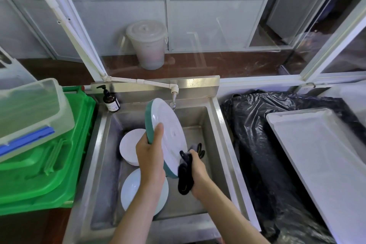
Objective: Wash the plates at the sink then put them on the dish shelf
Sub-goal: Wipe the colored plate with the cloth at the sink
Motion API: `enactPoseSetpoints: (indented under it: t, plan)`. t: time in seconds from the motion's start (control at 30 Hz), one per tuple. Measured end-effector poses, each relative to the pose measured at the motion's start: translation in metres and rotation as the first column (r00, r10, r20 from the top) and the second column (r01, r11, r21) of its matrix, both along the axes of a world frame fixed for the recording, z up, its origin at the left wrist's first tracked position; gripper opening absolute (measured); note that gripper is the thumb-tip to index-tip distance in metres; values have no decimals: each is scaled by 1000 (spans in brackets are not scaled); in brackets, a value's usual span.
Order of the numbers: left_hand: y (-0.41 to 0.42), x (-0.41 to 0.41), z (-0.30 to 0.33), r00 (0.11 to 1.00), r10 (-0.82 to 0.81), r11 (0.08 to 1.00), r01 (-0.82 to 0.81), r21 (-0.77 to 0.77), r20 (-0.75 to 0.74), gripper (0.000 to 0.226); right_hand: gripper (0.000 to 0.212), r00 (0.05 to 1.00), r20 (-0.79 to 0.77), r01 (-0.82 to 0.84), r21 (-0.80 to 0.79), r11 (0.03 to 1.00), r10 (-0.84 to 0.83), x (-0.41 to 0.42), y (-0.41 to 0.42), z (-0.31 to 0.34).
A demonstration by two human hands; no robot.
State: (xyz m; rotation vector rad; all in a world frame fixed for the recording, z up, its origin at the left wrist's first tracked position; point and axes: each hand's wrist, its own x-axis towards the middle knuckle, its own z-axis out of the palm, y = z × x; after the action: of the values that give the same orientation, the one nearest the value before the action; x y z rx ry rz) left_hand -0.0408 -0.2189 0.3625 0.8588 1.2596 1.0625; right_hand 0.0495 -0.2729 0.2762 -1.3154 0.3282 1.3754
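Observation:
A white plate with a teal underside (pixel 168 132) is held tilted on edge above the steel sink (pixel 215 125), just below the tap (pixel 174 98). My left hand (pixel 151 154) grips its left rim, thumb on the white face. My right hand (pixel 198 172) holds a dark cloth (pixel 185 176) against the plate's lower right edge. Two more white plates lie in the sink: one (pixel 129 144) at the left and one (pixel 130 190) nearer me, partly hidden by my left forearm.
A brown soap pump bottle (pixel 111 101) stands at the sink's back left corner. Green crates (pixel 49 164) with a clear lidded box (pixel 29 113) are at the left. Right of the sink lie black plastic sheeting (pixel 263 144) and a white tray (pixel 320 158).

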Motion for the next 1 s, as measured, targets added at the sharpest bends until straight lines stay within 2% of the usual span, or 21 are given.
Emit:
enactPoseSetpoints:
  t: [0.1, 0.2, 0.33, 0.43, 0.53, 0.63, 0.73, 0.83, 0.93, 1.0]
  plan:
    - [-1, -1, -3, 997, -31, 996, 36, 83, -64, 44, 28, 979, 166, -129, 40, 991, 121, -23, -2, 5]
    - [1, -6, -6, 994, -60, 991, 70, 113, -95, 51, 36, 931, 323, -214, 103, 971, 171, -42, -7, 11]
    - [4, -14, -9, 994, -51, 994, 60, 93, -100, 52, 51, 774, 594, -371, 145, 917, 219, -55, -5, 20]
    - [-1, -20, -15, 996, -82, 997, 82, 9, -33, 44, 63, 633, 719, -494, 92, 865, 286, -51, 13, 33]
    - [-6, -22, -13, 996, -83, 996, 83, -32, 18, 29, 58, 579, 753, -537, 62, 841, 314, -29, 37, 42]
    - [-6, -25, -11, 991, -136, 990, 135, -34, -17, 24, 66, 578, 747, -494, 2, 869, 327, -10, 58, 37]
    - [-4, -29, -13, 990, -136, 990, 134, -42, -36, 23, 75, 630, 689, -444, -60, 894, 358, -6, 68, 14]
    - [-1, -33, -15, 994, -93, 995, 91, -26, -50, 24, 57, 604, 713, -476, -35, 879, 355, -23, 55, 26]
    - [7, -39, -16, 994, -103, 995, 103, -2, -36, 21, 34, 623, 731, -511, 110, 852, 280, -38, 46, 32]
    - [11, -42, -14, 989, -144, 989, 145, 27, -15, 22, 32, 629, 738, -501, 146, 853, 244, -36, 52, 34]
